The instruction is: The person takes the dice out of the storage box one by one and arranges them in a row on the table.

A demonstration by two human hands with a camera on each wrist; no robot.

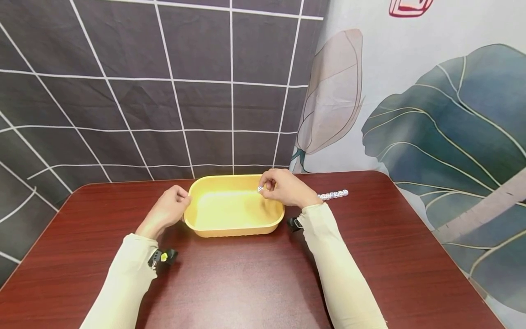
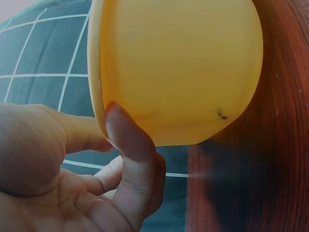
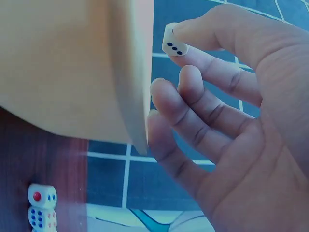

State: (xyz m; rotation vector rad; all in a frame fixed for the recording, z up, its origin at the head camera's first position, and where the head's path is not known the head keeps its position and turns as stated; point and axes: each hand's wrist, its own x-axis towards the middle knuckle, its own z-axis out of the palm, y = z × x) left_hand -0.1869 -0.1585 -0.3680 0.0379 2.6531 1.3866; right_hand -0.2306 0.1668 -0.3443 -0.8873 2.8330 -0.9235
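A yellow oval plastic basin [image 1: 234, 230] stands on the dark red table. At its left end, my left hand [image 1: 169, 208] pinches the rim between thumb and fingers; the left wrist view shows the thumb and a finger [image 2: 128, 135] on either side of the wall. My right hand [image 1: 285, 188] is above the basin's right end. Between its thumb and forefinger it pinches a white die [image 3: 174, 41], with three dark dots on the side facing the right wrist camera. The other right fingers are bent near the basin's outer wall. More white dice [image 1: 334, 195] lie in a row right of the basin.
The wooden table [image 1: 242, 283] reaches back to a dark cloth with white grid lines [image 1: 197, 105]. A pale curtain with leaf prints [image 1: 444, 137] hangs along the right side. In the right wrist view, dice [image 3: 42, 195] with red and blue dots sit by the basin.
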